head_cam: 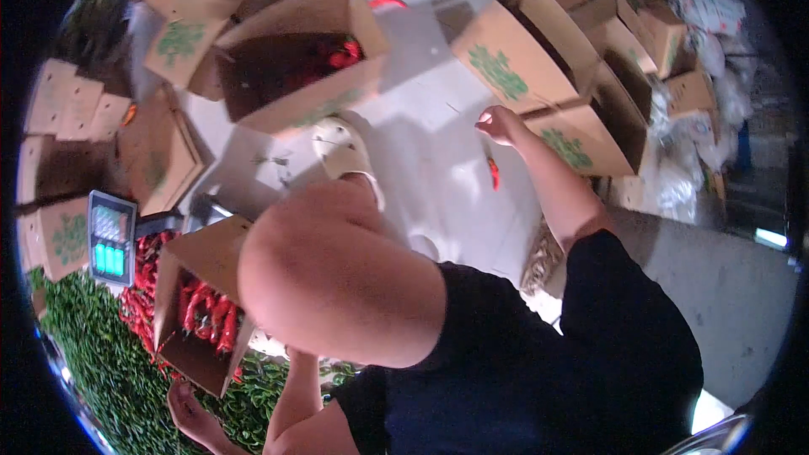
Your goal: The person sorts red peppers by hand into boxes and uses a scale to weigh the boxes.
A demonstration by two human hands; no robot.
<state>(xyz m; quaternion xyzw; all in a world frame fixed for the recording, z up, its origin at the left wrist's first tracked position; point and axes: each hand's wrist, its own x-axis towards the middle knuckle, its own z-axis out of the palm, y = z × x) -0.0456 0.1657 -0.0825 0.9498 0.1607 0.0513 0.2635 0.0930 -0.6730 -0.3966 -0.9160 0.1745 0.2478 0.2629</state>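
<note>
My right hand point(499, 125) reaches over the pale floor at upper right, its fingers curled; nothing plainly shows in it. Just below it a red chili pepper point(493, 174) lies on the floor. My left hand point(188, 401) is at lower left, by the lower edge of an open cardboard box point(163, 303) with red chili peppers point(205, 313) inside; whether it touches the box is unclear. Beside this box stands a scale's display point(112, 237) with lit bars. More red chili peppers point(142, 278) lie behind the box, and a large heap of green peppers point(107, 341) spreads below.
A large open box point(316, 101) with some red peppers stands beyond my shoe point(341, 145). Two open boxes point(505, 69) point(581, 145) stand near my right hand. Further boxes and clear plastic bags point(679, 183) crowd the right. Flattened cardboard point(158, 158) lies at left.
</note>
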